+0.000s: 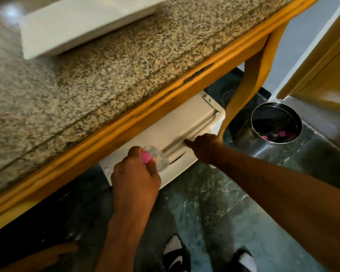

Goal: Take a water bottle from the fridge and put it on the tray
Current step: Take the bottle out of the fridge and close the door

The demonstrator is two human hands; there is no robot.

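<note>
Granite counter (86,79) edge overhead, left hand (134,176) gripping water bottle (155,157), right hand (203,146) fingers curled on fridge (165,134) top

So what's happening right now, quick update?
Left hand gripping water bottle, pink cap up. Right hand on white fridge door under counter. Tray up top; nothing blocking.

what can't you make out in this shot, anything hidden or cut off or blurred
- Fridge interior: head view shows only its white top under the counter, which hides the rest.
- Water bottle: mostly covered by the left hand; only the pink cap and some clear plastic show.
- Tray: cut off by the top edge and blurred.
- Right hand: whether its fingers grip the metal bar or just touch it.
- Bin contents: too small.
</note>
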